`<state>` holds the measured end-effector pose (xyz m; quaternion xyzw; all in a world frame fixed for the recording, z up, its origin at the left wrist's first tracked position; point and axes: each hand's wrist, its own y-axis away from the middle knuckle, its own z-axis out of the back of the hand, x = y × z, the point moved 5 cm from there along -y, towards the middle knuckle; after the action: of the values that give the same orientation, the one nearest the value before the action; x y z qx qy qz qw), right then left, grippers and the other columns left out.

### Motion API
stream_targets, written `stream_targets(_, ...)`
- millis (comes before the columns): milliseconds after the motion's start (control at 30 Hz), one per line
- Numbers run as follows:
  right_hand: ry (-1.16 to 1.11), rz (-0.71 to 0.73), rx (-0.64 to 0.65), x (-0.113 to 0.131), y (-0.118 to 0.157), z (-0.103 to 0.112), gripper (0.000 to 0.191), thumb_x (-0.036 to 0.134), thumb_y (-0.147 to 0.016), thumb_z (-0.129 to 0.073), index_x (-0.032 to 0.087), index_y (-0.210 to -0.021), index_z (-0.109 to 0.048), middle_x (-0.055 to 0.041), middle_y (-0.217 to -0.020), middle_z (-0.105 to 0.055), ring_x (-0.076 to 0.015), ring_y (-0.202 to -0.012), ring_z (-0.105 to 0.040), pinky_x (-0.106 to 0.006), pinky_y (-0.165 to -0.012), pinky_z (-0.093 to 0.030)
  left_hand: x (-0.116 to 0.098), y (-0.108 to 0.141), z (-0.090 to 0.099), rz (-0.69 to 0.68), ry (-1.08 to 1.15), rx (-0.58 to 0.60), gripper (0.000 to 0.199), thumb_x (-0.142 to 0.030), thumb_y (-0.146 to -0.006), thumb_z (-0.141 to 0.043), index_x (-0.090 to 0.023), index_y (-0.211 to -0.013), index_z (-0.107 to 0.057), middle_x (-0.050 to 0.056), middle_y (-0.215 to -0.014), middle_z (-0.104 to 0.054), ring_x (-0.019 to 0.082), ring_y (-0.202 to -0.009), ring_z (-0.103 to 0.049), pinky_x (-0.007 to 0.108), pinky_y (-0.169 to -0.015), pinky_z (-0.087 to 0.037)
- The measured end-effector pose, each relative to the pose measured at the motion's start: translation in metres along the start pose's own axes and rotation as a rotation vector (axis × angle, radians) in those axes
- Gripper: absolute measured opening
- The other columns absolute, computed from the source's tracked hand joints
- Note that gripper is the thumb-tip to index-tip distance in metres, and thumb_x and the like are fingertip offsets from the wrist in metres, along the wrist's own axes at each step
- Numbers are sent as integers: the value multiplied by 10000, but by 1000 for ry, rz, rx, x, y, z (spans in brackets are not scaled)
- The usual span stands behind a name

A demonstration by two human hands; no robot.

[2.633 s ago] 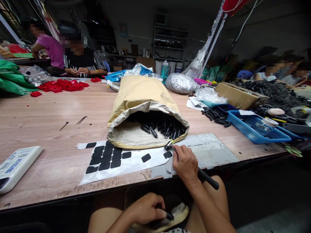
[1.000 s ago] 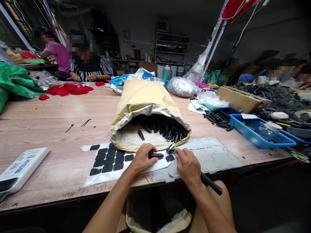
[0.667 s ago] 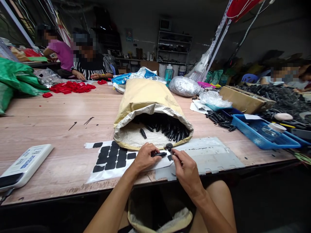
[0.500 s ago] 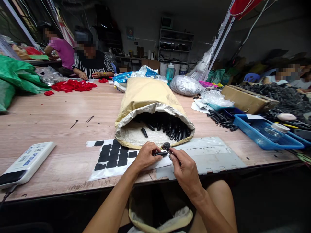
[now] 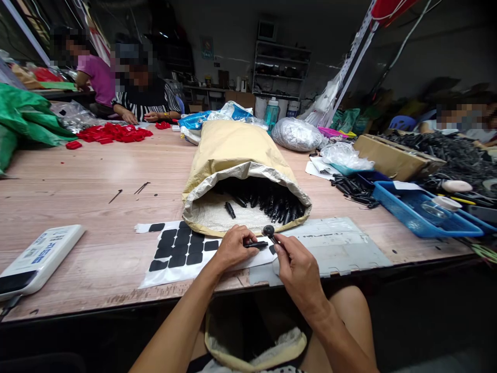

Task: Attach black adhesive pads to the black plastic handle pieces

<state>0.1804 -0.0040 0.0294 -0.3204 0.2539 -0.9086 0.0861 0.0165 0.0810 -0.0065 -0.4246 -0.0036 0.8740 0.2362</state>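
My left hand (image 5: 233, 247) is closed on a small black cylindrical part (image 5: 257, 244), which points to the right. Opposite it, my right hand (image 5: 297, 261) pinches a thin dark rod with a round black head (image 5: 268, 231); the head sits just above the right end of the cylindrical part. Under both hands lies a white sheet of black square stickers (image 5: 178, 254), beside a grey board (image 5: 341, 248). Right behind them a tan sack (image 5: 240, 147) lies on its side, its mouth facing me, with many similar black parts (image 5: 277, 204) inside.
A white boxy device (image 5: 42, 259) stands at the left front. Blue trays (image 5: 427, 212) and a cardboard box (image 5: 399, 158) are on the right. Red pieces (image 5: 112, 133) lie near a co-worker in stripes. Another open sack (image 5: 256, 357) is below the table edge.
My right hand and the round-headed rod have shifted slightly right and up, away from my left hand. My left hand still holds the black part in nearly the same place.
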Motion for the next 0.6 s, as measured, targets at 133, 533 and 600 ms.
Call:
stream_targets(133, 13, -34, 79, -7, 3, -6, 286, 206, -980, -439, 202, -1156, -664, -68, -977, -692, -200, -940, -643, -317, -862, -493, 0, 0, 0, 2, -12, -6, 142, -183, -670, -742, -199, -810, -725, 7, -768, -639, 194, -832, -554, 313, -795, -431)
stream_targets(533, 313, -113, 24, -59, -16, -5, 261, 196, -922, -561, 238, -1141, -697, -30, -1000, -688, -208, -974, -590, -307, -836, -429, 0, 0, 0, 25, -11, 16, 146, -208, -673, -758, -201, -818, -746, 10, -772, -645, 201, -841, -554, 312, -772, -422)
stream_targets(600, 375, -89, 20, -61, -13, -9, 263, 195, -927, -563, 236, -1151, -695, -30, -981, -678, -207, -954, -571, -305, -824, -415, 0, 0, 0, 30, -9, 16, 151, -211, -673, -767, -201, -822, -751, 12, -775, -647, 203, -844, -553, 312, -768, -419)
